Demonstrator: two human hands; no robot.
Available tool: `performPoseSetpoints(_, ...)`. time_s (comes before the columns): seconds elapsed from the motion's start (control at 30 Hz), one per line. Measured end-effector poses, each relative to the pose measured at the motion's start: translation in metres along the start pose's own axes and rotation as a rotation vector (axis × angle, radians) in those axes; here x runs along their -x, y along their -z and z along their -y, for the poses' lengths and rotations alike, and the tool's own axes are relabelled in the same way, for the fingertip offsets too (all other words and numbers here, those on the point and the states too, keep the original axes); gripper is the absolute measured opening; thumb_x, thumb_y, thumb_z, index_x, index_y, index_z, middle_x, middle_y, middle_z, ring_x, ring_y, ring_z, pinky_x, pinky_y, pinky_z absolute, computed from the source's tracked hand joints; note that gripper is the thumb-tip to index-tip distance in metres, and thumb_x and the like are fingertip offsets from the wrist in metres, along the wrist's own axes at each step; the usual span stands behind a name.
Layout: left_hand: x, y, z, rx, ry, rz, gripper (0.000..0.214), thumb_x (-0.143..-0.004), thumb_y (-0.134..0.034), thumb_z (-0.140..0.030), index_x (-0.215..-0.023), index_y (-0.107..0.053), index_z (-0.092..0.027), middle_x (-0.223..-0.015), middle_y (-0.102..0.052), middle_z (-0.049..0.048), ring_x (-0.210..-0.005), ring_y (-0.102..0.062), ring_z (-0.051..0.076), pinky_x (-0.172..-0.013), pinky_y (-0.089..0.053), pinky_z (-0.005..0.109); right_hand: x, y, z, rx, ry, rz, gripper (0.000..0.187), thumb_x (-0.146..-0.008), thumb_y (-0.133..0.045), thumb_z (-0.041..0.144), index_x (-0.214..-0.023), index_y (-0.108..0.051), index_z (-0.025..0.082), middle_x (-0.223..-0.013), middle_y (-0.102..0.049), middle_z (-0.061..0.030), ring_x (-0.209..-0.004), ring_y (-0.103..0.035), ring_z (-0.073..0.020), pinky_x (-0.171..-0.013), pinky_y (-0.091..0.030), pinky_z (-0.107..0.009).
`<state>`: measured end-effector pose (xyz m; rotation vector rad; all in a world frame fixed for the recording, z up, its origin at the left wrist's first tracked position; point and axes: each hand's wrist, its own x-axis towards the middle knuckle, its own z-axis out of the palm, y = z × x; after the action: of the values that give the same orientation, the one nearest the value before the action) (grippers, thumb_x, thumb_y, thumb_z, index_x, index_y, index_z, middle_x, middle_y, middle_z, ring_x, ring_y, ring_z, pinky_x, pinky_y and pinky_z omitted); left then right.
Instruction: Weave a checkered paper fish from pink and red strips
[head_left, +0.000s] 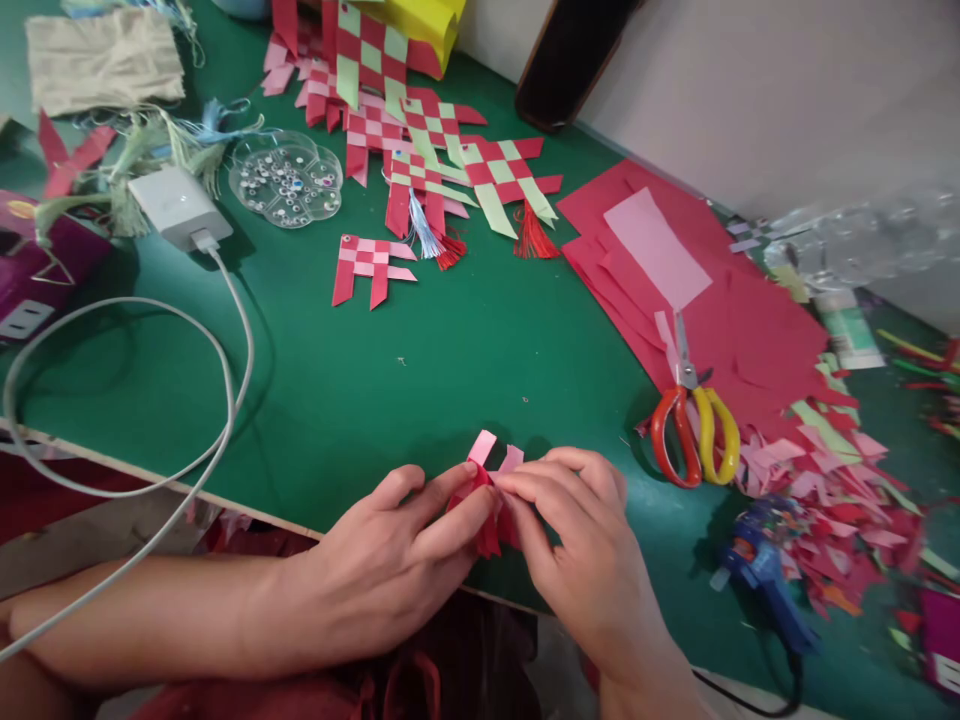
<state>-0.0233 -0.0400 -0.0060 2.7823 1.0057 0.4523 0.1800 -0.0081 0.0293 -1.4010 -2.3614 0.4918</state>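
Red and pink paper strips (487,535), partly woven together, are held between both hands at the table's near edge. My left hand (412,545) is closed on the red part, with its fingers across the strips. My right hand (577,530) pinches a pink strip at the right of the piece. Two pink ends stick up past the fingertips, and much of the piece is hidden by the fingers. Beyond the hands lies a finished-looking woven paper fish (367,257) in red and pink.
Scissors (686,400) rest on red paper sheets (757,320) at right, near paper scraps (817,500) and a blue glue gun (765,570). More woven fish (502,175), a tray of googly eyes (285,180) and a white charger (176,205) with looping cable lie farther back.
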Motion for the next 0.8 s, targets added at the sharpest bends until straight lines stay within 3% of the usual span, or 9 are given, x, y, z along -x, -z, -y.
performPoseSetpoints(0.17,0.001,0.0,-0.003,-0.037,0.027,0.033,0.029,-0.095,-0.042,-0.009,-0.114,-0.064,-0.017,-0.136,-0.049,0.0065,-0.134,-0.041,0.025,-0.08,-0.045,0.033,0.01,-0.006,0.001,-0.007,-0.031,-0.061,0.018,-0.089,-0.058,0.009,-0.098,-0.063,0.024,-0.094,-0.072,-0.001,-0.095,-0.054,-0.0208,-0.087,-0.043,-0.041)
performPoseSetpoints(0.37,0.003,-0.004,0.0,-0.022,-0.001,-0.03,0.036,-0.091,-0.047,-0.008,-0.123,-0.061,-0.015,-0.148,-0.042,0.0074,-0.132,-0.044,0.027,-0.081,-0.047,0.033,0.019,-0.013,0.003,-0.019,-0.027,-0.125,0.015,-0.089,-0.06,0.011,-0.098,-0.064,0.022,-0.096,-0.073,-0.0021,-0.095,-0.057,-0.0204,-0.086,-0.046,-0.04)
performPoseSetpoints(0.6,0.0,-0.002,0.0,-0.019,0.024,-0.048,0.04,-0.094,-0.044,-0.011,-0.132,-0.055,-0.015,-0.161,-0.019,0.0067,-0.138,-0.039,0.025,-0.086,-0.047,0.031,0.022,-0.014,0.007,-0.022,-0.026,-0.157,0.013,-0.088,-0.06,0.01,-0.09,-0.067,0.021,-0.093,-0.072,-0.0034,-0.095,-0.058,-0.0201,-0.085,-0.046,-0.039)
performPoseSetpoints(0.8,-0.002,0.001,0.001,-0.001,0.036,-0.02,0.043,-0.096,-0.04,-0.011,-0.137,-0.049,-0.013,-0.16,-0.023,0.0122,-0.141,-0.034,0.022,-0.09,-0.044,0.029,0.026,-0.015,0.007,0.048,0.028,-0.166,0.019,-0.088,-0.061,0.009,-0.098,-0.069,0.024,-0.088,-0.07,-0.0022,-0.09,-0.057,-0.0188,-0.082,-0.047,-0.039)
